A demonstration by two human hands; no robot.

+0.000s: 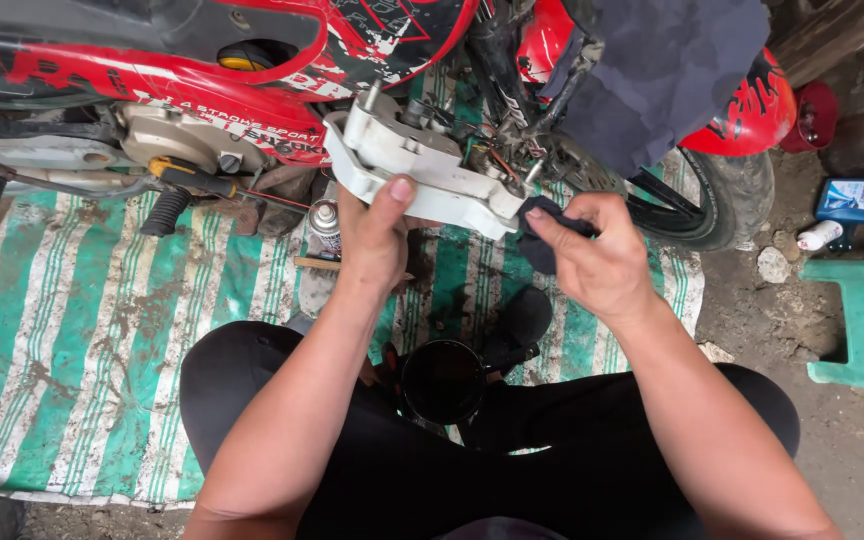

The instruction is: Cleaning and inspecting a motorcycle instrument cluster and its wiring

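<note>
The left hand [374, 240] is reaching forward from a bent forearm, its fingers curling under the white metal casing [414, 168] and its thumb pressing flat on the top edge, so it is gripping the part firmly. The right hand [592, 258] is coming in from the other side with the wrist cocked, its thumb and fingertips pinching a small dark cloth [542, 238] closed against the near end of the casing. The casing is sitting between the two hands, just beyond the left thumb, tilted with its right end lower; it is looking off-white, scuffed and grimy, with a bolt standing up at its far corner. Beyond both hands a red motorcycle [252, 80] is lying on a green-and-white striped tarp [82, 330]. A small spray can [324, 226] is standing just left of the left hand. Below the hands, between the person's knees, a round black container [442, 382] is resting.
</note>
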